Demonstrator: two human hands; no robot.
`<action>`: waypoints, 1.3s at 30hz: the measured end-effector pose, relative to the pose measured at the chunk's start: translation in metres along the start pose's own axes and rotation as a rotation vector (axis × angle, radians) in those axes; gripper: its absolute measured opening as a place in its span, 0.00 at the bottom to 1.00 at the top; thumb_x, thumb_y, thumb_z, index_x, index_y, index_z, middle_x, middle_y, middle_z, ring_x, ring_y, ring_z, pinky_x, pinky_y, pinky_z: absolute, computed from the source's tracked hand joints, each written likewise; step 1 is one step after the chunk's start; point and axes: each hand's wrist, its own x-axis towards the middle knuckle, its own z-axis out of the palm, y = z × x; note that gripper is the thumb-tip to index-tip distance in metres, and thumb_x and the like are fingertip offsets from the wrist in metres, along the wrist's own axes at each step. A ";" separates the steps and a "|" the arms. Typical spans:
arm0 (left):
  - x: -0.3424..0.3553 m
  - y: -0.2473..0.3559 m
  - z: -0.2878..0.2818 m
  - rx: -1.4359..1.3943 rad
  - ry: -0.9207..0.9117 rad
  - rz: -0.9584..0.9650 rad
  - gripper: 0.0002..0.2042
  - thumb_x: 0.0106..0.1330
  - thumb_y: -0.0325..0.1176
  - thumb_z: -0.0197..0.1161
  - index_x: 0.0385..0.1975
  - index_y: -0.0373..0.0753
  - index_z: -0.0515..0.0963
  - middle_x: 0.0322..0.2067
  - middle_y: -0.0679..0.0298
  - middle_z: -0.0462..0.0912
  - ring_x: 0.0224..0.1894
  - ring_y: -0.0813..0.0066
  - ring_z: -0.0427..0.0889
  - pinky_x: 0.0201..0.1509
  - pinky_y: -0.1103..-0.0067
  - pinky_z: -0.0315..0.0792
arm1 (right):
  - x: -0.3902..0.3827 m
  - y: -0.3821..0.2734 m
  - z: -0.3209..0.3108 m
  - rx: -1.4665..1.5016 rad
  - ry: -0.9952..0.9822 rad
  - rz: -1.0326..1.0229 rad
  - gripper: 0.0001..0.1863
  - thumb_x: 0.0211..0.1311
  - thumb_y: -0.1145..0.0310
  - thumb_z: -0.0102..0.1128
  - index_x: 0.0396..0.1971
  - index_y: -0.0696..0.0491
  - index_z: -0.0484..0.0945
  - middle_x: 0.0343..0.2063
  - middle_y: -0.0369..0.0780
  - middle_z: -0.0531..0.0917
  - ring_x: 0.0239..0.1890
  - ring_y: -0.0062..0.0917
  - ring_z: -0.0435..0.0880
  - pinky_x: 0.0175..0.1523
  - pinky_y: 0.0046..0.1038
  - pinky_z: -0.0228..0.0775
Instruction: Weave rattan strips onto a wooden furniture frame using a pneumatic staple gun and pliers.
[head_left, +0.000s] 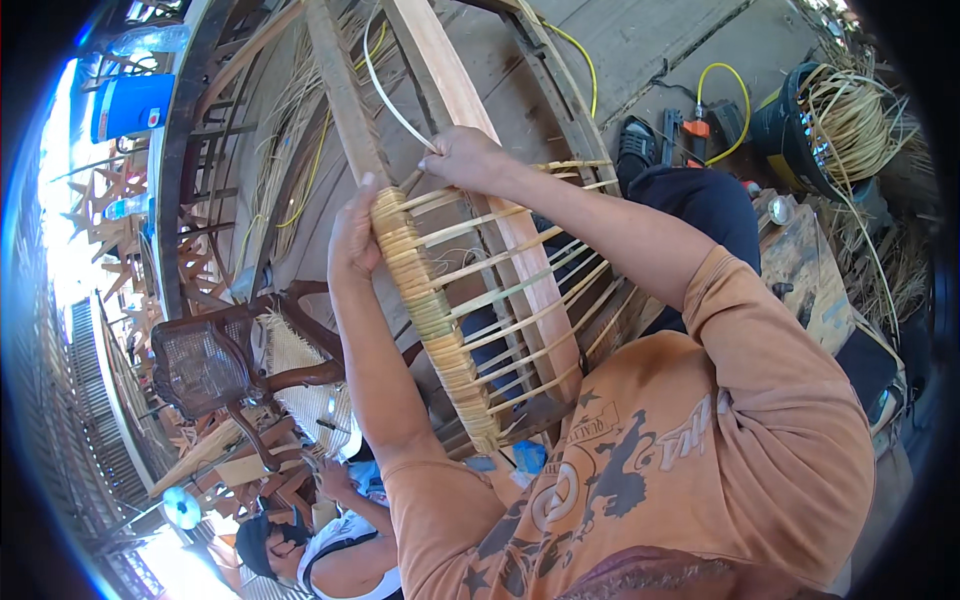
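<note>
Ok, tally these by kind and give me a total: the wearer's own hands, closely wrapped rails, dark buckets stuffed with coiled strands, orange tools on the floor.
Wearer's own hands: 2 (left hand, right hand)
Closely wrapped rail: 1
Dark bucket with coiled strands: 1
Orange tool: 1
Total: 5

1. Flr (640, 60) was grey-brown, w/ long straight seams, best seen upper R.
2. Dk wd chair (205, 365) w/ caned panel showed L of ctr.
3. Slatted panel (100, 370) ran up far L side, fisheye-bent.
4. V. brt light (70, 190) came in at L, washing out detail; 2nd glare patch (175, 565) showed btm L.
5. Worn wd surface (800, 265) showed at R, scuffed & stained.
</note>
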 end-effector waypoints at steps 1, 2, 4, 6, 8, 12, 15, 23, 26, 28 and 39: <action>0.003 -0.002 -0.002 0.006 -0.002 -0.009 0.21 0.61 0.47 0.61 0.39 0.32 0.73 0.29 0.61 0.79 0.27 0.72 0.79 0.30 0.75 0.77 | 0.001 0.001 0.000 -0.017 -0.003 -0.004 0.17 0.54 0.59 0.52 0.24 0.60 0.79 0.18 0.46 0.80 0.25 0.34 0.82 0.34 0.33 0.72; 0.004 -0.004 -0.004 -0.045 -0.010 -0.007 0.21 0.61 0.48 0.61 0.39 0.32 0.73 0.29 0.61 0.79 0.26 0.72 0.80 0.30 0.75 0.77 | 0.002 0.001 0.000 -0.010 -0.003 0.004 0.17 0.54 0.59 0.52 0.24 0.60 0.79 0.18 0.46 0.80 0.25 0.34 0.82 0.34 0.33 0.72; 0.005 -0.010 -0.006 -0.091 -0.014 -0.014 0.22 0.61 0.49 0.60 0.39 0.32 0.73 0.29 0.60 0.80 0.26 0.71 0.80 0.30 0.74 0.77 | 0.003 0.003 -0.001 -0.070 0.030 -0.038 0.14 0.56 0.61 0.55 0.27 0.58 0.78 0.14 0.40 0.77 0.16 0.25 0.76 0.27 0.28 0.70; 0.004 -0.010 -0.005 -0.187 -0.046 -0.032 0.21 0.61 0.49 0.60 0.40 0.33 0.73 0.29 0.56 0.80 0.28 0.67 0.81 0.31 0.72 0.79 | 0.004 0.000 -0.007 0.211 0.105 0.028 0.14 0.57 0.60 0.54 0.28 0.58 0.77 0.13 0.38 0.75 0.15 0.23 0.74 0.26 0.26 0.69; 0.004 -0.012 -0.007 -0.219 -0.071 -0.042 0.22 0.61 0.49 0.60 0.41 0.33 0.73 0.30 0.55 0.81 0.28 0.66 0.82 0.31 0.71 0.80 | -0.003 -0.014 -0.018 0.742 0.169 0.096 0.12 0.60 0.61 0.51 0.30 0.56 0.74 0.12 0.34 0.70 0.13 0.17 0.69 0.21 0.20 0.64; 0.002 -0.015 0.003 -0.239 -0.018 0.023 0.25 0.61 0.50 0.60 0.43 0.30 0.71 0.32 0.54 0.81 0.31 0.64 0.82 0.34 0.70 0.80 | 0.004 -0.021 -0.014 0.775 0.210 -0.163 0.12 0.62 0.64 0.49 0.33 0.57 0.76 0.18 0.33 0.74 0.20 0.14 0.71 0.24 0.17 0.62; -0.007 -0.011 0.020 -0.363 -0.026 -0.001 0.26 0.61 0.50 0.59 0.44 0.29 0.71 0.34 0.51 0.80 0.34 0.61 0.83 0.36 0.69 0.81 | 0.009 -0.011 -0.010 0.435 0.202 -0.109 0.13 0.61 0.63 0.51 0.34 0.58 0.77 0.19 0.35 0.76 0.23 0.16 0.71 0.28 0.21 0.64; 0.004 -0.019 -0.003 -0.415 -0.141 -0.061 0.28 0.61 0.52 0.59 0.44 0.28 0.71 0.35 0.48 0.80 0.33 0.59 0.83 0.35 0.68 0.81 | 0.000 -0.022 -0.016 -0.133 0.188 -0.004 0.16 0.61 0.60 0.46 0.32 0.59 0.75 0.22 0.49 0.78 0.26 0.36 0.78 0.36 0.35 0.68; 0.005 -0.021 -0.006 -0.468 -0.219 -0.087 0.29 0.61 0.53 0.58 0.44 0.26 0.70 0.35 0.46 0.80 0.35 0.59 0.83 0.35 0.68 0.81 | 0.002 -0.019 -0.016 -0.182 0.156 -0.075 0.16 0.61 0.60 0.46 0.33 0.58 0.75 0.25 0.49 0.79 0.28 0.38 0.78 0.36 0.35 0.68; 0.003 -0.024 0.000 -0.515 -0.228 -0.090 0.29 0.61 0.53 0.58 0.43 0.26 0.71 0.34 0.46 0.80 0.34 0.59 0.83 0.35 0.69 0.81 | 0.004 -0.010 -0.014 -0.197 0.171 -0.169 0.15 0.61 0.60 0.47 0.33 0.58 0.75 0.26 0.48 0.79 0.28 0.38 0.78 0.36 0.35 0.68; 0.002 -0.037 -0.009 -0.267 0.005 0.120 0.22 0.65 0.49 0.54 0.40 0.32 0.72 0.30 0.55 0.81 0.27 0.69 0.82 0.27 0.76 0.79 | -0.015 -0.036 -0.028 0.216 0.062 -0.040 0.11 0.64 0.69 0.49 0.44 0.52 0.75 0.26 0.42 0.76 0.26 0.30 0.77 0.33 0.28 0.70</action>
